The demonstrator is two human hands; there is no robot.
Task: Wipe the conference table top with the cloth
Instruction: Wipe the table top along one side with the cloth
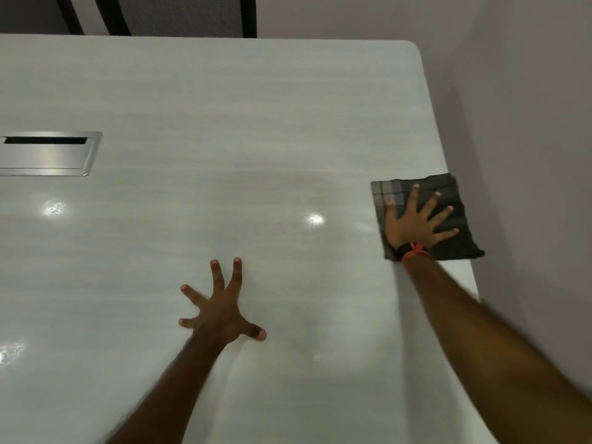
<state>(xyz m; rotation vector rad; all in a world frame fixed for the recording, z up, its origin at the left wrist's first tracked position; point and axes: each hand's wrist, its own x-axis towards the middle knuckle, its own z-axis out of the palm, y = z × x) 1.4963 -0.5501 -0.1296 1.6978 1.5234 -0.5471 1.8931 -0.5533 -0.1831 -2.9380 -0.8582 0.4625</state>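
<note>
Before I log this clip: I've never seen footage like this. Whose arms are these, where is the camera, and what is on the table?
There is no machine: the camera sits on a person's head, looking down. The right hand presses flat, fingers spread, on a folded dark plaid cloth at the right edge of the conference table. The left hand, holding nothing, is spread on the bare top. A metal cable hatch is set into the table at left; a chair stands beyond.

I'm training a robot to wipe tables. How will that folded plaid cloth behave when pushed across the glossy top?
Probably floppy: the cloth is folded fabric, one corner past the table edge. Likely slides easily on the glossy top. The right hand, fingers spread flat, should limit bunching.
</note>
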